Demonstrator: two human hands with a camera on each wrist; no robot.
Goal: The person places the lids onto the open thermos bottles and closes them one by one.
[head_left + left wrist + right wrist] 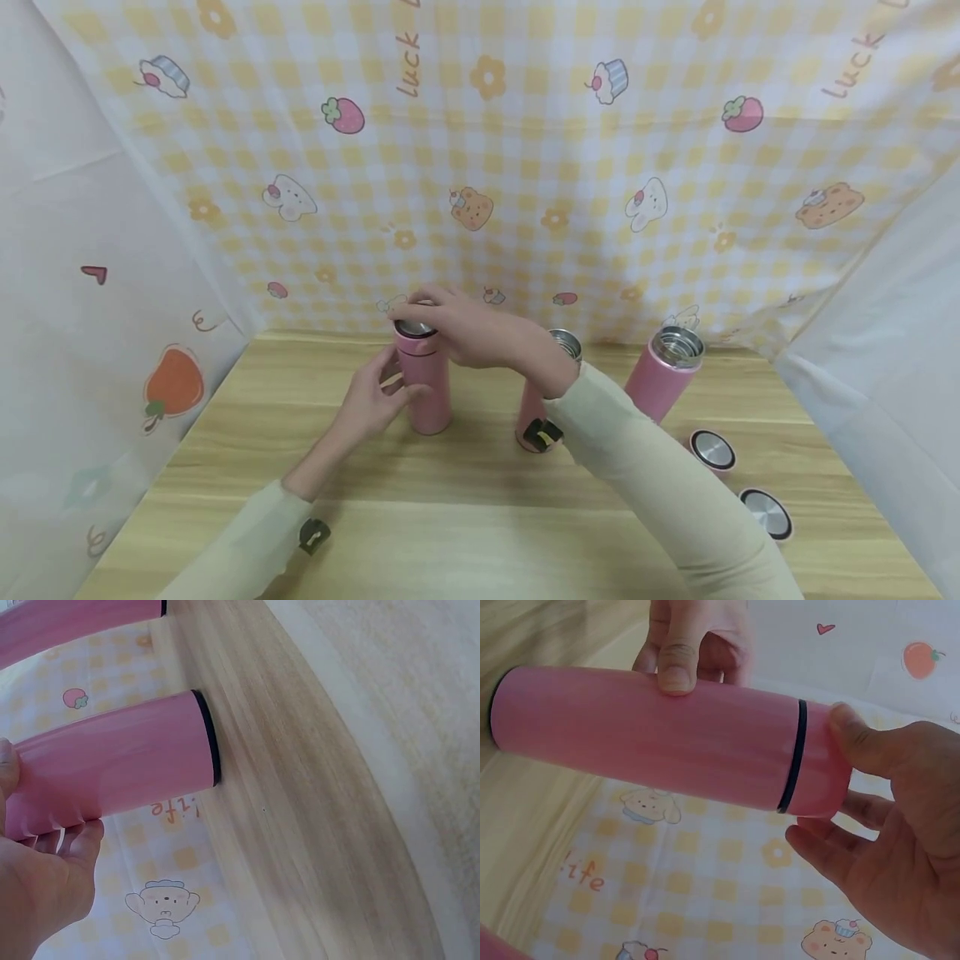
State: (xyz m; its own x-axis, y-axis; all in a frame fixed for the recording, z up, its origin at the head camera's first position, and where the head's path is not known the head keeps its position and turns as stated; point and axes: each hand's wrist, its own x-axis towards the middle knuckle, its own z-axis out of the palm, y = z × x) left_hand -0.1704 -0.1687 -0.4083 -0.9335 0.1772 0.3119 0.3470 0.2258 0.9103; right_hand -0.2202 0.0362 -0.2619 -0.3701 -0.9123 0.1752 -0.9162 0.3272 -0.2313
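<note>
A pink thermos bottle (431, 407) stands upright on the table at left of centre. My left hand (375, 395) grips its body from the left, thumb across the near side. From above, my right hand (480, 330) holds the pink lid (822, 761) on top of this bottle, with thumb and fingers around the lid's edge. A dark ring (793, 757) shows between lid and body in the right wrist view. In the left wrist view the bottle's black base rim (208, 739) meets the wood.
A second pink bottle (530, 408), without a lid, stands partly behind my right forearm. A third lidless bottle (660, 379) is farther right. Two loose lids, a farther one (712, 451) and a nearer one (767, 514), lie at the right. A checked curtain (525, 167) hangs behind the table.
</note>
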